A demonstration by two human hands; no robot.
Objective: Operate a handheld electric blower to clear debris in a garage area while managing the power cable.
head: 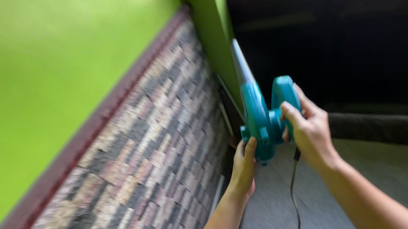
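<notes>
Two bare forearms rise from the bottom edge of the view, both reaching up to a teal plastic electric blower (pixel 265 118) held out in front of the person. Its pale, narrow nozzle (pixel 240 64) points up and away, towards the corner where the wall meets a bright green pillar (pixel 209 22).

Curled around the blower's rounded rear handle, the right hand (pixel 308 130) grips it with fingers wrapped over the top and thumb along the side. Beneath the motor housing, the left hand (pixel 244 163) cups the underside, its thumb pressed against the teal body; the other fingers are hidden behind the tool. A thin black power cord (pixel 295 196) hangs down from the base of the handle, between the two forearms.

At the left runs a wall with a bright green upper part (pixel 30 73), a dark red band (pixel 88 133) and a lower section of small mottled brick-pattern tiles (pixel 153 166). Grey floor (pixel 400 174) lies below, and a dark, dim space (pixel 347 26) fills the upper right. Everything is motion-blurred.
</notes>
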